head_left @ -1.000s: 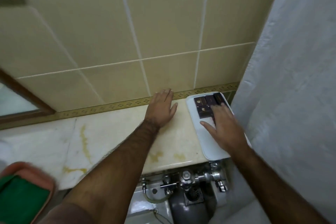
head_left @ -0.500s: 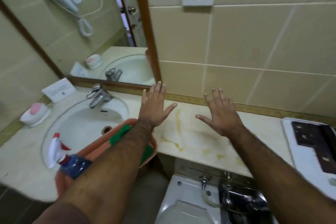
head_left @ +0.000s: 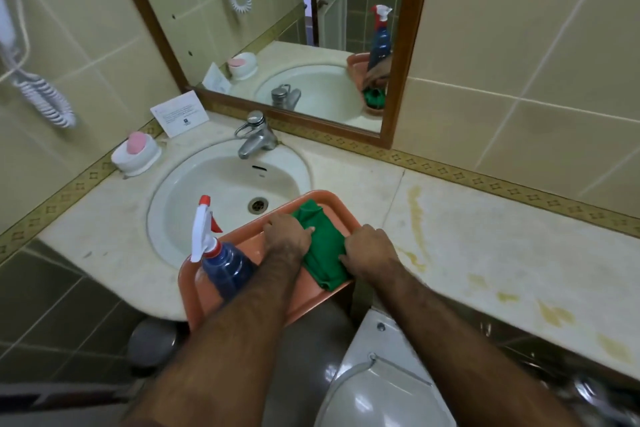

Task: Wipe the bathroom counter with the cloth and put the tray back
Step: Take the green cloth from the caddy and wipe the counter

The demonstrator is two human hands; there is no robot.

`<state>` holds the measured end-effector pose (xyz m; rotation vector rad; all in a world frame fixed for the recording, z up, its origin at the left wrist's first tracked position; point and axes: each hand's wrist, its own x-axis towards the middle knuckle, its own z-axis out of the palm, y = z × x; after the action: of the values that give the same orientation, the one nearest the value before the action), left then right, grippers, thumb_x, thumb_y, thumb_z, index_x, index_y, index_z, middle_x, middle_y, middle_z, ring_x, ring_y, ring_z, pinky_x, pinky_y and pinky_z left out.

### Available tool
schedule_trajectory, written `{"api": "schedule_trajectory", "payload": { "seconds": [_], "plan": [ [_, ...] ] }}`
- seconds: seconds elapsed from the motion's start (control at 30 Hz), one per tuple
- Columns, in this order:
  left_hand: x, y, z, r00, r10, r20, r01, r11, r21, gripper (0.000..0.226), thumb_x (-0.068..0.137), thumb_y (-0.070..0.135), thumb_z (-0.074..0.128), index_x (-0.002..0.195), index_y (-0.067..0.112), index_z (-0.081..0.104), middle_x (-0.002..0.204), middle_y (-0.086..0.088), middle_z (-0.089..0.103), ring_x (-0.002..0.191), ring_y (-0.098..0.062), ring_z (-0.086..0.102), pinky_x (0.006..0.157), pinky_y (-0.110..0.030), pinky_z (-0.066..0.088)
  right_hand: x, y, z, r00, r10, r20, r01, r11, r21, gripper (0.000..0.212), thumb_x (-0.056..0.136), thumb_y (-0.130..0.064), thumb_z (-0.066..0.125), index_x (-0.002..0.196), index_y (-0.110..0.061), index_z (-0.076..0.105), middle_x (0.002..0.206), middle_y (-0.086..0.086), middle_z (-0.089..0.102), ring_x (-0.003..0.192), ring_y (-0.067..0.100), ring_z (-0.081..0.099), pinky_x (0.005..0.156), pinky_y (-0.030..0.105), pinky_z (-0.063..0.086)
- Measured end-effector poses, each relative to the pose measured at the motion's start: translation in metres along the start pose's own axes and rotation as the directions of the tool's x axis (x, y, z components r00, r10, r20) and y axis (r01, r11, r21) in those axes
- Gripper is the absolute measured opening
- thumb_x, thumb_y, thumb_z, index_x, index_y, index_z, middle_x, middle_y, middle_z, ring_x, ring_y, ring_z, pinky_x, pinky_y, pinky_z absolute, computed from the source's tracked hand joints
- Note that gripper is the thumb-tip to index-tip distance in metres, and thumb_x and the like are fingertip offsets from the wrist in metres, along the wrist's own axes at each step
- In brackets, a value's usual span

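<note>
The fingers (head_left: 309,229) of the left hand (head_left: 288,235) are curled down onto the left edge of the green cloth (head_left: 323,246), and the cloth appears to be pinched there, though the fingertips are partly hidden by the knuckles. The fingers of the right hand (head_left: 371,251) are bent and closed on the cloth's right edge, so the cloth is gripped from both sides. The cloth lies crumpled in the orange tray (head_left: 304,303), between the two hands. The tray is set across the front of the sink (head_left: 221,191) and overhangs the counter (head_left: 485,253) edge toward the person. A spray bottle (head_left: 221,262) with a white and red trigger stands upright in the tray's left part, just beside the left forearm. Yellow stains are seen on the counter to the right of the tray. Behind the sink a tap (head_left: 255,135) is mounted, and a soap dish (head_left: 136,153) with pink soap and a card (head_left: 180,113) are placed near the corner. A toilet (head_left: 377,388) is seen below the right arm.
</note>
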<state>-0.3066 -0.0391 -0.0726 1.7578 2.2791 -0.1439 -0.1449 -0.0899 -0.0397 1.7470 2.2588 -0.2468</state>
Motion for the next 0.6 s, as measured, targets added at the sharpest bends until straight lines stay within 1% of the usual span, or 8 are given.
{"api": "schedule_trajectory", "payload": {
  "seconds": [0.1,0.2,0.23,0.3,0.37,0.43,0.5,0.6],
  "plan": [
    [0.001,0.0,0.006,1.0,-0.013,-0.016,0.013,1.0,-0.024,0.076,0.094,0.06,0.054,0.135,-0.004,0.052,0.134,-0.021,0.058,0.124,-0.034,0.052,0.106,-0.043,0.043,0.006,-0.017,0.011,0.981,0.191,0.038,-0.192,0.981,0.011,0.03,0.1,-0.034,0.056,0.122,-0.017,0.067,0.121,0.007,0.069,0.114,0.028,0.058,0.093,0.041,0.046],
    [0.003,0.004,0.002,0.999,-0.052,0.011,0.053,0.974,-0.222,0.06,0.093,0.046,0.067,0.128,-0.002,0.061,0.129,-0.021,0.064,0.121,-0.035,0.059,0.104,-0.038,0.047,0.01,-0.026,0.015,0.941,0.327,0.088,-0.334,0.938,0.089,0.031,0.1,-0.032,0.057,0.126,-0.017,0.064,0.125,0.007,0.066,0.117,0.028,0.056,0.093,0.04,0.045],
    [0.003,0.005,-0.001,0.998,-0.054,0.031,0.062,0.944,-0.324,0.052,0.092,0.038,0.071,0.124,-0.001,0.064,0.124,-0.019,0.068,0.117,-0.033,0.064,0.099,-0.034,0.051,0.011,-0.028,0.015,0.936,0.339,0.094,-0.348,0.931,0.106,0.032,0.1,-0.029,0.057,0.129,-0.016,0.063,0.127,0.008,0.065,0.118,0.028,0.056,0.095,0.04,0.046],
    [0.004,0.004,0.002,0.992,-0.04,0.117,0.097,0.833,-0.545,0.034,0.092,0.018,0.071,0.12,-0.001,0.068,0.105,-0.012,0.074,0.1,-0.022,0.074,0.075,-0.017,0.054,0.011,-0.029,0.011,0.938,0.336,0.081,-0.345,0.924,0.165,0.033,0.099,-0.023,0.056,0.13,-0.014,0.061,0.129,0.009,0.064,0.12,0.029,0.056,0.096,0.04,0.048],
    [-0.002,0.001,0.0,0.991,-0.03,0.129,0.11,0.73,-0.675,0.028,0.089,0.014,0.071,0.114,0.001,0.071,0.089,-0.006,0.072,0.088,-0.02,0.075,0.058,-0.011,0.051,0.008,-0.024,0.003,0.944,0.323,0.065,-0.328,0.9,0.288,0.032,0.095,-0.019,0.056,0.125,-0.012,0.063,0.124,0.01,0.066,0.115,0.03,0.059,0.093,0.041,0.05],
    [-0.009,-0.001,-0.006,0.993,-0.089,0.074,0.116,0.694,-0.711,0.023,0.084,0.024,0.075,0.101,0.009,0.075,0.088,-0.003,0.076,0.077,-0.015,0.07,0.059,-0.013,0.049,0.003,-0.015,-0.011,0.948,0.306,0.09,-0.31,0.815,0.49,0.026,0.09,-0.019,0.059,0.112,-0.008,0.066,0.112,0.012,0.069,0.098,0.029,0.065,0.078,0.037,0.055],
    [-0.015,0.001,-0.011,0.996,-0.093,-0.011,0.048,0.607,-0.794,0.016,0.083,0.024,0.076,0.095,0.016,0.069,0.082,0.01,0.069,0.069,0.001,0.061,0.051,-0.005,0.04,-0.001,-0.001,-0.029,0.952,0.286,0.111,-0.287,0.701,0.653,0.021,0.086,-0.019,0.064,0.102,-0.007,0.066,0.101,0.012,0.068,0.086,0.026,0.064,0.065,0.032,0.049],
    [-0.021,0.023,-0.03,0.993,-0.036,-0.11,-0.078,0.489,-0.869,0.025,0.083,0.018,0.074,0.099,0.023,0.055,0.084,0.016,0.061,0.075,0.006,0.058,0.046,-0.003,0.041,-0.012,0.027,-0.05,0.94,0.334,0.073,-0.256,0.543,0.8,0.015,0.084,-0.018,0.067,0.094,-0.009,0.06,0.103,0.014,0.069,0.093,0.029,0.068,0.07,0.037,0.058]
  ]
}}
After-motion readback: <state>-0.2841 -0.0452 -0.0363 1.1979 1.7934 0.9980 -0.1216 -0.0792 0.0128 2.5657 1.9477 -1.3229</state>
